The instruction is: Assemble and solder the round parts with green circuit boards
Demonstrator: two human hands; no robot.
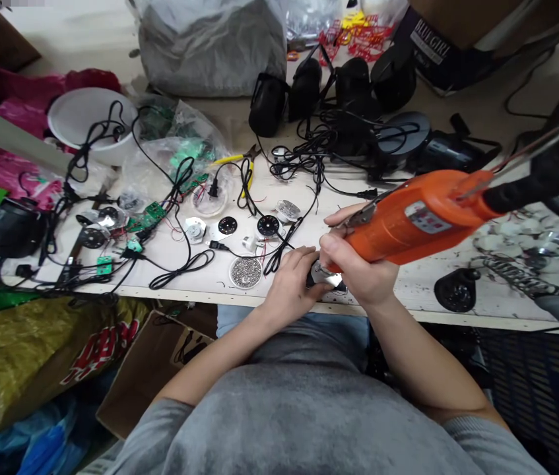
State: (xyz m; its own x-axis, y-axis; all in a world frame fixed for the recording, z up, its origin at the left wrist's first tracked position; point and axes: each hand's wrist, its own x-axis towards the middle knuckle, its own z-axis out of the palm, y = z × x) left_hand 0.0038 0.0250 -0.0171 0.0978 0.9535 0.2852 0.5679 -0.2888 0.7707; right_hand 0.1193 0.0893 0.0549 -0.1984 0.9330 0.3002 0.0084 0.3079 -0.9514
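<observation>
My right hand (358, 264) grips an orange electric screwdriver (422, 218), and its thin metal tip points down toward a small metal-and-black part (326, 276). My left hand (289, 290) holds that part near the table's front edge, and my fingers hide much of it. Just left of my left hand lies a round dish of small screws (245, 272). Black discs (268, 225) and white round parts (195, 229) lie beyond my hands among black cables (185, 264).
Green circuit boards (148, 216), yellow-handled pliers (239, 161) and a plastic bag (180, 142) lie on the white bench (200, 290). Black lamp housings (303, 89) stand at the back. A black round housing (456, 290) and a coiled spring (517, 277) sit to the right. Bags and a cardboard box (155, 369) lie below the front edge.
</observation>
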